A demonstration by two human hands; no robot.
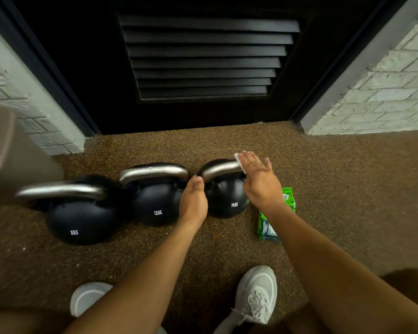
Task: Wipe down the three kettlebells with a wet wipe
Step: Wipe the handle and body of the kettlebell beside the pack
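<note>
We see three round black kettlebells with smooth, brushed-metal handles standing in a row on a coarse brown rubber floor [227,249] flecked with yellow. The left one is the black 8 kg kettlebell [80,220], the middle one the black 12 kg kettlebell [156,203], and the right one the black 14 kg kettlebell [225,196]; the white weight marks face us. The bells sit close together, the middle and right handles nearly touching.

Our left hand [193,201] curls over the left end of the 14 kg handle, in the narrow gap between the middle and right bells. Our right hand [257,179] lies flat with straight fingers, pressing a small white wet wipe [239,162] against the right end of that same handle; only the wipe's edge shows beyond the fingers.

Just right of the 14 kg bell, a crinkled green and blue wipes packet [273,218] lies flat on the floor, partly under our right forearm.

Behind the row stands a black louvred door [205,59], framed by white painted brick walls [384,92] on both sides. A strip of open floor runs between door and bells, and more lies open to the right. Two white mesh trainers [256,295] stand near the bottom edge.
</note>
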